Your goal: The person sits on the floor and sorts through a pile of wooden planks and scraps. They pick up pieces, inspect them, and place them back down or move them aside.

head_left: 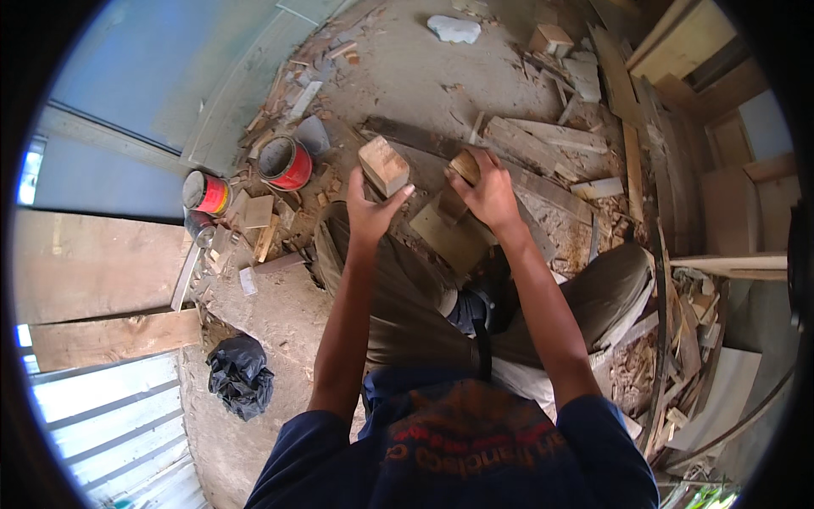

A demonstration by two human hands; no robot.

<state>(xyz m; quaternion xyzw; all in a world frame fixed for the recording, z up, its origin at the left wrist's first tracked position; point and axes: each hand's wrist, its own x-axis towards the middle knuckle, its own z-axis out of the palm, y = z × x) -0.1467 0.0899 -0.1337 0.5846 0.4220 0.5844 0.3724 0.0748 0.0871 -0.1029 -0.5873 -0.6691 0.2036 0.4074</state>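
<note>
My left hand [373, 208] grips a squared wooden block [386, 166] from below, thumb along its near side, the pale sawn faces turned up. A short way to the right, my right hand [487, 191] is closed around a smaller brown wood piece [464, 166]. Its fingers cover much of that piece, so its full shape is hidden. The two pieces are apart. Under my right hand, between my legs, lies a flat, dull yellowish board [449, 233] with a darker brown strip on it.
Two red paint cans [288, 165] stand at the left among wood scraps. Planks [543, 140] lie beyond my hands. A crumpled black plastic bag [241, 377] is on the floor at the near left. Wooden frames [733, 182] and offcuts line the right side.
</note>
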